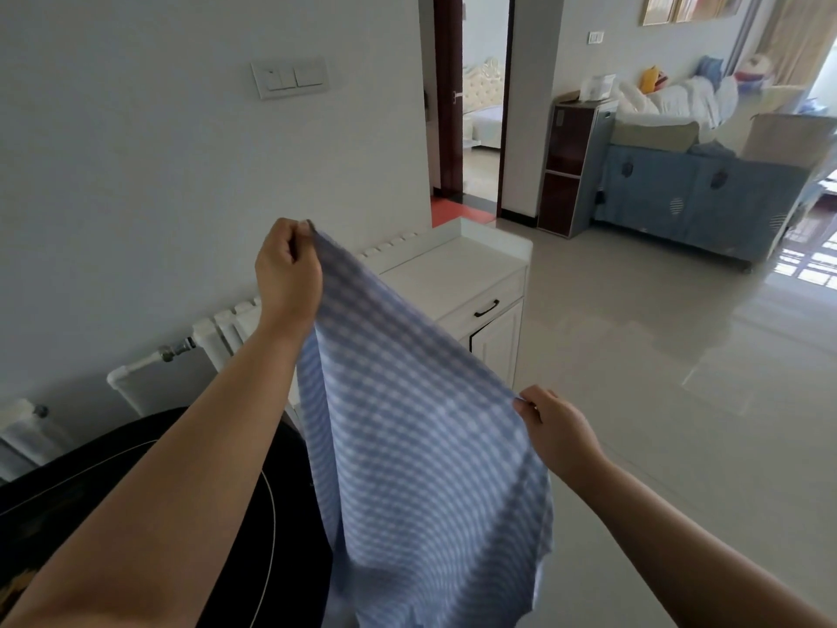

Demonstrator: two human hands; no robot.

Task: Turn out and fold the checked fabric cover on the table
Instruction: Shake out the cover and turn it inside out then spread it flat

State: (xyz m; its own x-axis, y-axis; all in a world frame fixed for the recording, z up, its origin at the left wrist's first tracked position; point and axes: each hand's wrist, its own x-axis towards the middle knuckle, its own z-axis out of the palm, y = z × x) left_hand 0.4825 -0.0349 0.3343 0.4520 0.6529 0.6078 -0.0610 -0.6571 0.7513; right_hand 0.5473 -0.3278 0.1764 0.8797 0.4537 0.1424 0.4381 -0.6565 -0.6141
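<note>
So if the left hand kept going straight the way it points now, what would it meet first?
Probably the white wall. The left hand, pinching a top corner of the checked fabric cover, points up and away over the radiator; nothing shows between them, though depth is unclear.

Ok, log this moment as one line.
stage: cover held up | left hand: pinches top corner | right hand: pinches other corner | checked fabric cover: hangs spread, off dark table

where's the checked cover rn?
Head view, centre: checked cover hangs in the air, top corners pinched by left hand and right hand, beside the dark table.
</note>
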